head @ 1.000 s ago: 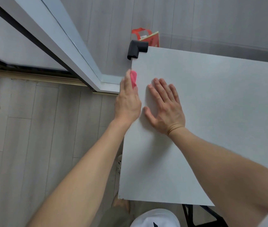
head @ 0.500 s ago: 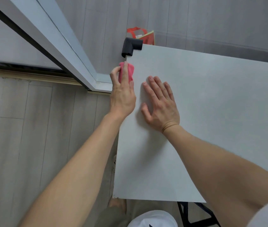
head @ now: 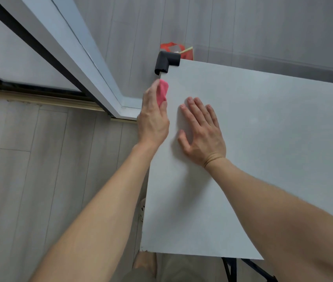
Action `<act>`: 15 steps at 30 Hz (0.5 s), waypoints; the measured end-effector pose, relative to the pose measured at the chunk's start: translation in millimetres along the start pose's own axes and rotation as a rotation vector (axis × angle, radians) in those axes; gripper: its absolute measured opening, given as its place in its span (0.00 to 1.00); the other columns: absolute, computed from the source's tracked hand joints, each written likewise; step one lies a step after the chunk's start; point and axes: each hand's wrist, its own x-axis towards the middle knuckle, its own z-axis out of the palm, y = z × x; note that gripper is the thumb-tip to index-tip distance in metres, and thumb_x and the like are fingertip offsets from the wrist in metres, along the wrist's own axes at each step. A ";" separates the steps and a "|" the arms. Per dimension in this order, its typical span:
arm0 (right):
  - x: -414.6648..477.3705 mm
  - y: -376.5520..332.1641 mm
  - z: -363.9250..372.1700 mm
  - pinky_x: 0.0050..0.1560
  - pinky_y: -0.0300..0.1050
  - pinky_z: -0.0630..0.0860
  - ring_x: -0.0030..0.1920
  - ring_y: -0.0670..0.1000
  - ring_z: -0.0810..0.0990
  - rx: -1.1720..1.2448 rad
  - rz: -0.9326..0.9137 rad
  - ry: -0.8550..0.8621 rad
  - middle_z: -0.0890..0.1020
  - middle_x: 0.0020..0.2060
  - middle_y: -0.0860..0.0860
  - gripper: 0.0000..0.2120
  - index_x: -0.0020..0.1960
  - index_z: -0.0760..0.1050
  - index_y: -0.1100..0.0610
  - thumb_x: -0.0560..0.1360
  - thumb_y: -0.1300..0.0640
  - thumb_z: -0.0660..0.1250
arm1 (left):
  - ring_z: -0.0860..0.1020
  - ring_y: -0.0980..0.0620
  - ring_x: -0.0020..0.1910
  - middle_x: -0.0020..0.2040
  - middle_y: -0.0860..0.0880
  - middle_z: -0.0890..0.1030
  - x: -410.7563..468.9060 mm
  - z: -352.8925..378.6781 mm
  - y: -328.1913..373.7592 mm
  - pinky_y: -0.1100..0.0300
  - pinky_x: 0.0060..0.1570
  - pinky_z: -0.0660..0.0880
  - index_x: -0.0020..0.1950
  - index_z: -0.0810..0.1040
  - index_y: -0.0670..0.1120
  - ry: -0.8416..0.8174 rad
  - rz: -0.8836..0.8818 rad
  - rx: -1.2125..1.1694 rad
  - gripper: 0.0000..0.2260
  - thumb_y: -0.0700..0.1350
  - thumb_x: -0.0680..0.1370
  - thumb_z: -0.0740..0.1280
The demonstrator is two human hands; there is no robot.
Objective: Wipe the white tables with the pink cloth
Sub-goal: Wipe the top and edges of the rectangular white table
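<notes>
The white table [head: 263,149] fills the right side, standing on grey plank flooring [head: 29,180] beside a white door frame [head: 76,51]. The right hand [head: 204,135] lies flat on the tabletop, fingers spread and straight. The left hand [head: 153,121] sits at the table's left edge, pinching the pink cloth [head: 162,92] between thumb and fingers against that edge, just below the black foam corner guard [head: 165,62]. A red bag [head: 173,47] sits behind the corner.
</notes>
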 end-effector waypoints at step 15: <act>-2.8 -3.2 -3.1 0.85 0.67 0.53 0.83 0.59 0.65 -0.089 -0.045 0.075 0.72 0.79 0.58 0.27 0.80 0.72 0.55 0.84 0.46 0.60 | 0.73 0.48 0.76 0.84 0.53 0.68 -103.6 -19.3 -18.4 0.52 0.66 0.74 0.84 0.67 0.50 -0.022 0.007 0.047 0.22 0.44 0.89 0.61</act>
